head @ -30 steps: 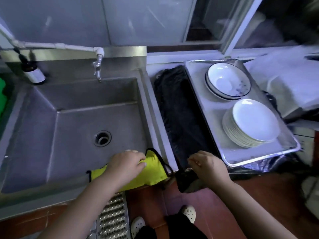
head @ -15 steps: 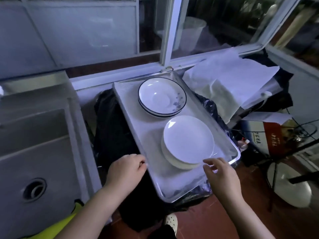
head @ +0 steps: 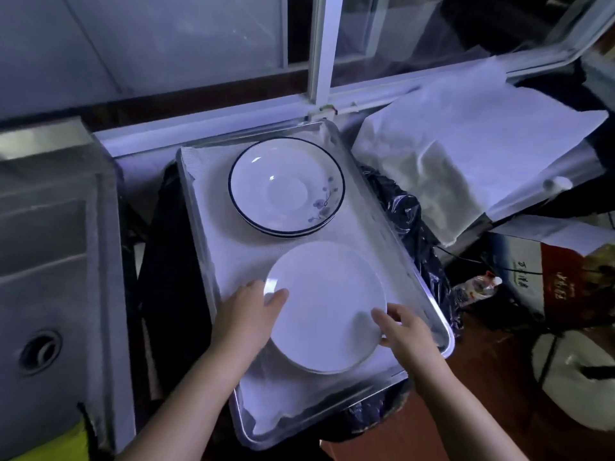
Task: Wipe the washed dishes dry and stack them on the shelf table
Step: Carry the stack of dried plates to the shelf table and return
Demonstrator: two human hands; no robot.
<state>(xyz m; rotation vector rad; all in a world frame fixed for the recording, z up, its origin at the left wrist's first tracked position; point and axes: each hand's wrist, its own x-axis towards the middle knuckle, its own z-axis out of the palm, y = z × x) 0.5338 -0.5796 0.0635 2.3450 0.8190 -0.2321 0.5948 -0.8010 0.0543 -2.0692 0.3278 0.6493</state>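
Note:
A stack of plain white plates (head: 327, 307) sits at the near end of a metal tray (head: 429, 311) lined with white cloth. My left hand (head: 248, 311) grips the stack's left rim, thumb lying on the top plate. My right hand (head: 404, 331) holds the right rim, fingers curled at the edge. Behind the stack, dark-rimmed bowls with a blue flower (head: 286, 188) are stacked at the tray's far end. A yellow cloth (head: 63, 440) lies at the sink's front edge, lower left.
A steel sink (head: 50, 261) with a drain is on the left. White cloth (head: 466, 161) covers a surface on the right. A black bag (head: 409, 221) hangs under the tray. Boxes and a white bag stand on the red floor at right.
My view swung from the sink to the tray. My left hand left the yellow cloth, and both hands moved onto the white plate stack's rims.

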